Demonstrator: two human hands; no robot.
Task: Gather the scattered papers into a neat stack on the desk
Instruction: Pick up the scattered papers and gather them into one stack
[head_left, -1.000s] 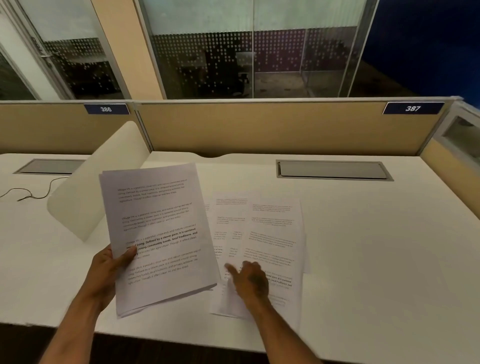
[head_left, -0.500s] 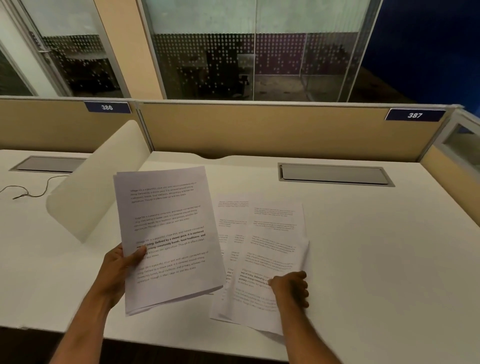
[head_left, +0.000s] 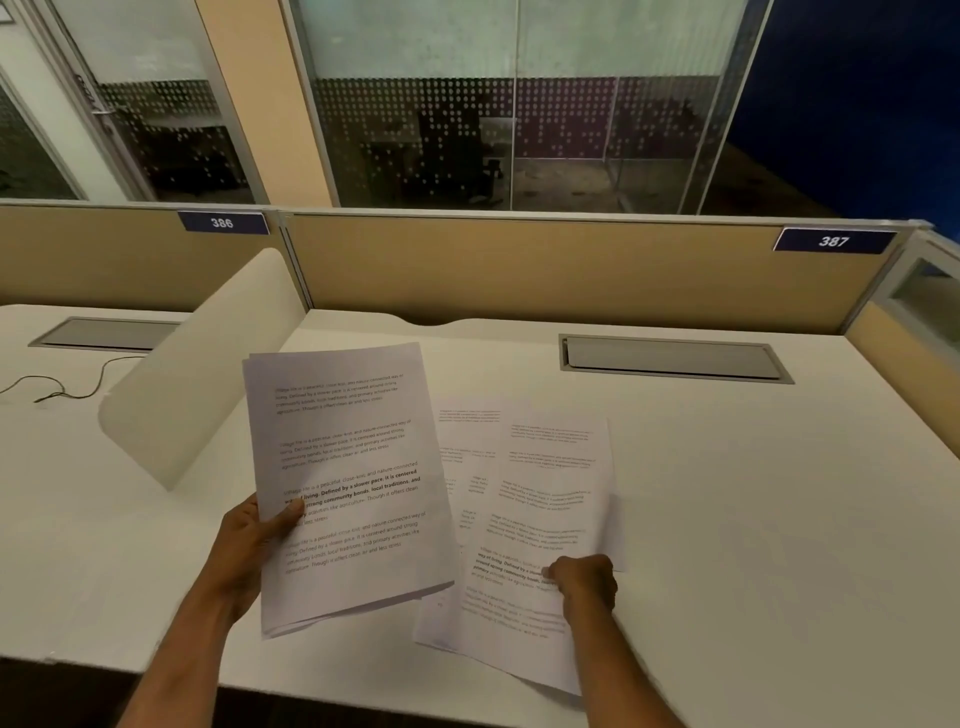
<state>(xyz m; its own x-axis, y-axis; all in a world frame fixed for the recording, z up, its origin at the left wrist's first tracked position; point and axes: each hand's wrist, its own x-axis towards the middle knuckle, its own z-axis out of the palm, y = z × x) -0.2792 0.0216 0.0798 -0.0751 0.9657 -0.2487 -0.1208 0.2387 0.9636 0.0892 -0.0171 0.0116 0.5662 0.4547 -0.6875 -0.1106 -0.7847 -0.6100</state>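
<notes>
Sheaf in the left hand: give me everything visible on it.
The sheaf is several white printed sheets, roughly squared, with edges fanning slightly at the bottom. Black text paragraphs, some lines bold. It is held tilted above the desk, the left hand gripping its lower left edge with the thumb on top. Its right edge overlaps the loose papers in view.

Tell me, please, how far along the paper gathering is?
Partly done: the left hand holds a gathered bundle. In hand: the right hand pinches the top loose sheet. Left: several overlapping sheets on the desk.
</notes>
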